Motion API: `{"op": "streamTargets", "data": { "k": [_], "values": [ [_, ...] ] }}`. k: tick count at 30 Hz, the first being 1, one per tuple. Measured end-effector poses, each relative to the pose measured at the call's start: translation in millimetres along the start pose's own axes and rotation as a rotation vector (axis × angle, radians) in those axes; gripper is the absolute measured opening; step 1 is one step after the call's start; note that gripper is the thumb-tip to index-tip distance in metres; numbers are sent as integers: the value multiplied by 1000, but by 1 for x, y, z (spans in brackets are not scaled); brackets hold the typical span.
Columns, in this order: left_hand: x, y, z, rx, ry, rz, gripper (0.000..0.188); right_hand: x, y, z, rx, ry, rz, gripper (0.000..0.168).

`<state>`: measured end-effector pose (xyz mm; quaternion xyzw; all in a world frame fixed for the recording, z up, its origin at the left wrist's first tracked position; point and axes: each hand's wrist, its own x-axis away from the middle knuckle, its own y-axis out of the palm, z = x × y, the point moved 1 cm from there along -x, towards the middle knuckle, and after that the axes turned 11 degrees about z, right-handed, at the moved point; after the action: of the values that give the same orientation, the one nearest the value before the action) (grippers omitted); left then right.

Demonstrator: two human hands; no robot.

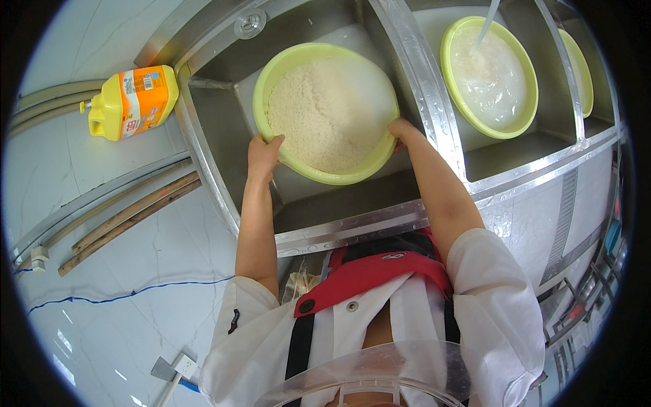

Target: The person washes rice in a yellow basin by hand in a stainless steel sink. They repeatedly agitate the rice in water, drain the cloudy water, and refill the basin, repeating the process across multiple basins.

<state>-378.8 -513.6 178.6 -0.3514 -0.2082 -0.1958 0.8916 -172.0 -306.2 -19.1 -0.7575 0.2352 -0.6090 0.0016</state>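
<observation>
A light green plastic basin [325, 178] is tilted in the left bay of a stainless steel sink [351, 219]. White rice grains [315, 117] are heaped toward its left and near side, while cloudy water [374, 91] pools at the upper right. My left hand [263, 156] grips the rim at the lower left, thumb on top. At the right side of the rim, my right hand [402, 131] holds on, its fingers partly hidden beneath the basin.
In the middle bay a stream of water [485, 28] runs into a second green basin [532, 96]. Part of another basin [587, 76] shows farther right. A yellow pump jug [107, 109] with an orange label stands left of the sink, near wooden strips [132, 219] and a blue cable [132, 293].
</observation>
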Motion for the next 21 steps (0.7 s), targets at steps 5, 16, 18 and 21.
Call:
{"op": "streamTargets", "data": {
  "k": [5,16,18,21],
  "values": [
    [-6,0,-7,56,-1,7,28,2,-1,-1,-34,-3,-7,23],
    [-3,1,-3,14,4,19,28,-6,1,3,-24,11,-19,25],
    [-2,2,-4,20,7,13,28,-9,1,4,-12,8,-19,27],
    [-3,2,-5,19,10,19,28,-8,1,4,-9,-1,-14,27]
  ]
}}
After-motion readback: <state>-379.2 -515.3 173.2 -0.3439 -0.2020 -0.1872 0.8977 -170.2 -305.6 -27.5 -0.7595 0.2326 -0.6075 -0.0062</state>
